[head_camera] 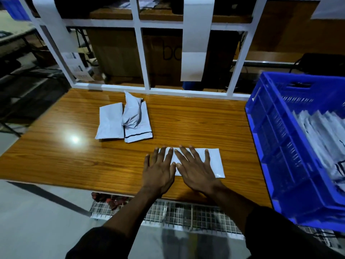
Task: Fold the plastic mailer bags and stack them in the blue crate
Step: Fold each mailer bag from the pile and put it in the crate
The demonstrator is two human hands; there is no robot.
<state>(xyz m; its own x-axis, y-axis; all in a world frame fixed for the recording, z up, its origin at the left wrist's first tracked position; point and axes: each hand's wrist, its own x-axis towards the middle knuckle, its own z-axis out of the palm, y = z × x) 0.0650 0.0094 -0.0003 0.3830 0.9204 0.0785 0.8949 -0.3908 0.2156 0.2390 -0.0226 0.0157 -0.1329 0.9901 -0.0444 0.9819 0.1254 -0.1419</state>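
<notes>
A folded white mailer bag [214,161] lies flat near the front edge of the wooden table [186,118]. My left hand [158,171] and my right hand [196,169] press on it side by side, fingers spread and straight. The left hand covers the bag's left end and partly rests on the table. Farther back at left lies a loose heap of mailer bags [125,122], one crumpled on top. The blue crate [276,146] stands at the right edge of the table with several folded white bags [321,131] stacked inside.
A white frame [145,58] with hanging white strips rises behind the table. Cardboard boxes stand beyond it. A wire-mesh rack [168,214] sits below the table's front edge. Bare wood lies at the table's left and between the heap and the crate.
</notes>
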